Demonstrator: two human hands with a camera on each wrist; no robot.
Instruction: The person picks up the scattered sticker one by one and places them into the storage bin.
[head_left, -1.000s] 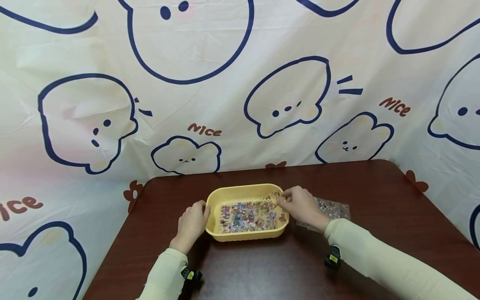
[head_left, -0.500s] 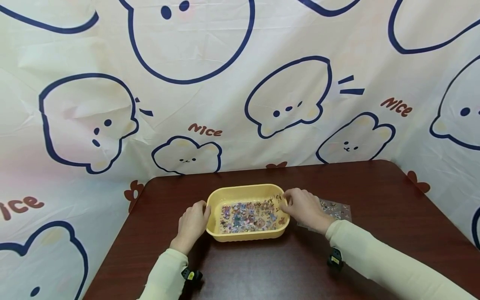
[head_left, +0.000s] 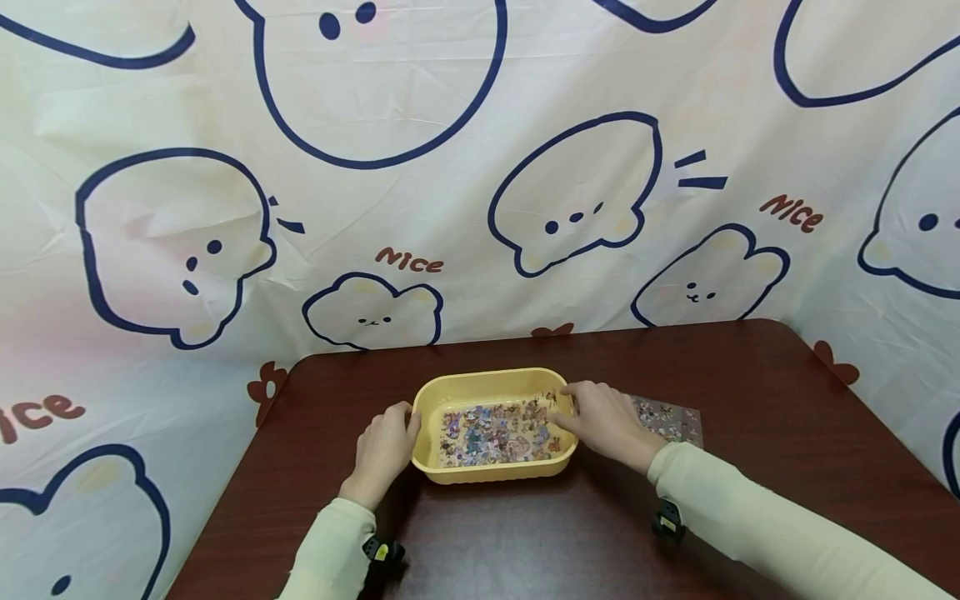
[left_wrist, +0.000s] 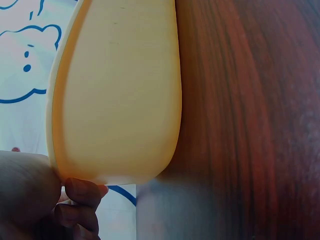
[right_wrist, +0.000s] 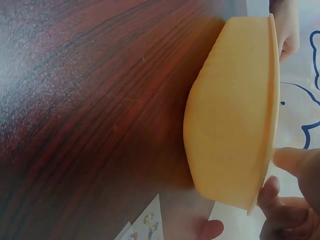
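Observation:
A yellow plastic basin (head_left: 487,475) stands on the table, its floor covered with small colourful cartoon pictures (head_left: 495,433) that look like stickers. Several more dot the inner wall at the right end. My left hand (head_left: 382,450) grips the left end at the rim; in the left wrist view, the thumb and curled fingers (left_wrist: 82,192) meet at the edge. At the opposite end is my right hand (head_left: 603,421), its thumb over the rim inside the basin and fingertips (right_wrist: 270,190) against the outside. Whether the right thumb touches a sticker is hidden.
Partly under the right forearm lies a clear sheet (head_left: 675,421) with small pictures on it, its corner also visible in the right wrist view. The dark brown table (head_left: 525,542) meets a cartoon-printed cloth (head_left: 465,208) behind.
My right hand has shifted slightly at the right rim, and its thumb now reaches farther into the basin. The left hand and the basin have hardly moved.

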